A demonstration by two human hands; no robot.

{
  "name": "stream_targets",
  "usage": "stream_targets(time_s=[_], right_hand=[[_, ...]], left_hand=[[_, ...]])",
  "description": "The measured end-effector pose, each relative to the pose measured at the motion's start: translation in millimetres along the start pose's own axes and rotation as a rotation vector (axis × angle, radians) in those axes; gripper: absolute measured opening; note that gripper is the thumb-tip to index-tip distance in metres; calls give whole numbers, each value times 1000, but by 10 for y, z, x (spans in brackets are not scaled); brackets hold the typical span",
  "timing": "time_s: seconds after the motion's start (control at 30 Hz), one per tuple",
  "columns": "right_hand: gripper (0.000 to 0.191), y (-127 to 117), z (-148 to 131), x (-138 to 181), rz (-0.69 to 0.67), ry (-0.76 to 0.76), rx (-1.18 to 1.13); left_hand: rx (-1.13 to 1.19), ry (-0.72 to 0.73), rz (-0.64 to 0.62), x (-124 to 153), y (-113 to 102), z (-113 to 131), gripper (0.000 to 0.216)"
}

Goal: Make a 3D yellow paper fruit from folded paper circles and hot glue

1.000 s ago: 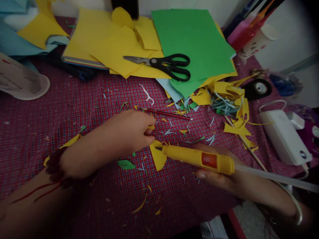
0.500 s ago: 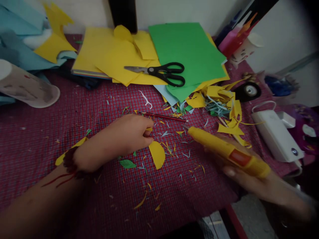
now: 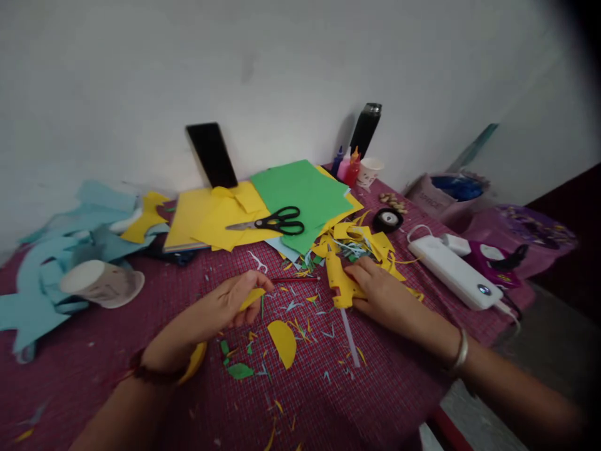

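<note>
Between the fingers of my left hand [image 3: 231, 302] is a small yellow paper piece [image 3: 252, 299], partly covered by the fingers. My right hand [image 3: 382, 289] is closed round the handle of a yellow hot glue gun [image 3: 336, 275]. The gun's nozzle points away from me, and a clear glue stick [image 3: 350, 338] juts from its rear. A yellow half-circle of paper [image 3: 282, 344] lies on the cloth between my hands. Close to it rests a green paper leaf [image 3: 240, 371]. Behind my left hand lies a thin red stick [image 3: 298, 279].
Black-handled scissors [image 3: 282, 222] lie on yellow and green paper sheets [image 3: 305, 188]. Paper scraps [image 3: 361, 241], black tape [image 3: 388, 219] and a white power bank [image 3: 453, 272] are at the right. A paper cup [image 3: 101, 283] lies at the left. A phone [image 3: 212, 153] leans on the wall.
The glue gun has swung from pointing left to pointing away, moving left beside the scraps. My left hand has turned, showing more of the yellow paper piece. The view takes in more wall.
</note>
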State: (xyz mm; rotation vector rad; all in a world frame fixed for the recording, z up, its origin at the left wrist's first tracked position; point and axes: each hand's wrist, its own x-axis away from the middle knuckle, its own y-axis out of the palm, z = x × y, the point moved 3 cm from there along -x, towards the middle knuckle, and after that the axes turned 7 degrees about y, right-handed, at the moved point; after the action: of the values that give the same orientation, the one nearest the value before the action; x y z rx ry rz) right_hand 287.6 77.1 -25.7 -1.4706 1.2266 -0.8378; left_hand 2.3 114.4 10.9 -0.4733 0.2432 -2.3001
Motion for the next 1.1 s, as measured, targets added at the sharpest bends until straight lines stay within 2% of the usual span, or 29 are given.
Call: stream_targets(time_s=[0.23,0.37,0.5,0.67,0.73,0.83,0.9,1.0,1.07,1.1], right_hand=[[32,40,25,67,-17,-93,-44],[36,15,17,202,-54,-130,-44],[35,11,28,350,-98,-157,-52],[38,-64,78,458,-124,-190,-62],[38,-152,0,483,-82,-194,-104],[25,-312,-310,516,29,-175,-276],[18,-389,-606,524,45,-174,-454],[23,-445,-1048,511,-29,-306,-661],[22,-457,-1230,505,-51,-376,-744],[22,-456,-1271,505,-24,-359,-785]], left_hand=[[617,46,-45,-12,218,157,80],[896,37,69,68,378,284,77],[1070,74,164,228,542,363,73],[1065,196,157,404,686,336,77],[1001,209,169,462,744,315,78],[894,178,182,533,853,306,82],[850,158,168,563,925,314,87],[816,124,155,580,992,305,92],[770,98,171,587,1009,272,95],[724,110,201,600,1007,255,97]])
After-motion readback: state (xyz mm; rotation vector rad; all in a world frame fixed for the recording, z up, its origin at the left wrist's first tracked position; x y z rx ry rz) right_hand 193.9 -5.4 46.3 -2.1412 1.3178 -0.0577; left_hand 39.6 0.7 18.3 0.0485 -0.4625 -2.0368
